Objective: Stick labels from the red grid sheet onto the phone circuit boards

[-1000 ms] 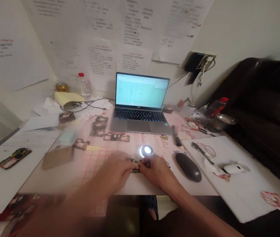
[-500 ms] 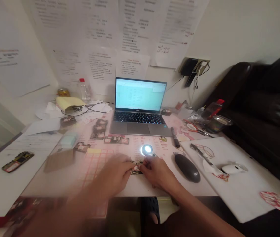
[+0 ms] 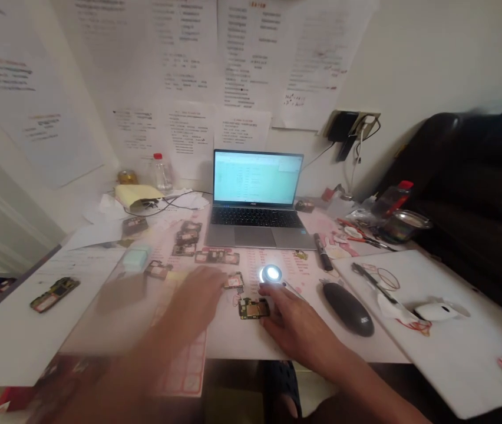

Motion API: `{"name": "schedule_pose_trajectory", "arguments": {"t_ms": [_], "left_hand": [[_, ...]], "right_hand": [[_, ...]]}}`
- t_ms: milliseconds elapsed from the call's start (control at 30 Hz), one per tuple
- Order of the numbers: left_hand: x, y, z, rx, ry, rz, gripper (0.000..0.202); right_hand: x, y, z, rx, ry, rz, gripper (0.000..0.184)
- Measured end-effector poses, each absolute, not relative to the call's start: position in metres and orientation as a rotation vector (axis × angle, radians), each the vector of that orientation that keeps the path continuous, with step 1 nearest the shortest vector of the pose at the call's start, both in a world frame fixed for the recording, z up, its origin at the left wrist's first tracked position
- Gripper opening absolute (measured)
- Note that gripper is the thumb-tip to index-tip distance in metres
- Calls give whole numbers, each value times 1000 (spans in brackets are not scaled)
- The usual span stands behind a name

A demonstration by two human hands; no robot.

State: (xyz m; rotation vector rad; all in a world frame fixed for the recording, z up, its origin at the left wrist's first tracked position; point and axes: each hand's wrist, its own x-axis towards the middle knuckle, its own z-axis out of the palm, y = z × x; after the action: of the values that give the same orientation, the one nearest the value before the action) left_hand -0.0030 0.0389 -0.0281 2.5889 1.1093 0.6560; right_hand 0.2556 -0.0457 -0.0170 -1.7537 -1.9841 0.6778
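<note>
A small green circuit board point(image 3: 253, 308) lies on the white table point(image 3: 242, 338) in front of me. My right hand point(image 3: 293, 318) rests beside it, fingertips touching its right edge. My left hand point(image 3: 198, 300) is smeared by motion; it is off that board and reaches to a smaller board piece point(image 3: 234, 282) just behind it. Whether its fingers grip that piece I cannot tell. A small round lit lamp point(image 3: 271, 274) glows just beyond my right hand.
An open laptop point(image 3: 257, 200) stands at the back. Several more circuit boards point(image 3: 198, 244) lie left of it, one point(image 3: 54, 293) on the far left panel. A dark mouse point(image 3: 348, 300), a marker point(image 3: 322, 251), a white board point(image 3: 432, 318) with tools, bottles and a metal bowl point(image 3: 403, 227) sit right.
Both hands held the small board together before. Now my left hand has let go and moved left and back toward a second piece; the board lies flat by my right fingers. The view tilted up.
</note>
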Motion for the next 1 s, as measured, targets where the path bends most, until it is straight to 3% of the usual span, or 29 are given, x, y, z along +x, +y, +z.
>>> {"name": "schedule_pose_trajectory", "arguments": {"t_ms": [100, 333, 567, 833, 1000], "left_hand": [[-6, 42, -24, 2570, 1116, 567, 28], [-49, 43, -11, 2510, 1418, 501, 43], [-82, 44, -19, 2519, 1470, 342, 49], [-78, 38, -11, 2493, 1520, 266, 36], [-77, 35, -8, 2518, 1578, 195, 48]], "right_hand": [[255, -46, -19, -1725, -2053, 692, 43], [256, -54, -13, -1660, -2177, 711, 29], [260, -58, -13, -1642, -2234, 731, 31], [261, -56, -11, -1646, -2263, 734, 33], [261, -57, -11, -1645, -2268, 714, 31]]}}
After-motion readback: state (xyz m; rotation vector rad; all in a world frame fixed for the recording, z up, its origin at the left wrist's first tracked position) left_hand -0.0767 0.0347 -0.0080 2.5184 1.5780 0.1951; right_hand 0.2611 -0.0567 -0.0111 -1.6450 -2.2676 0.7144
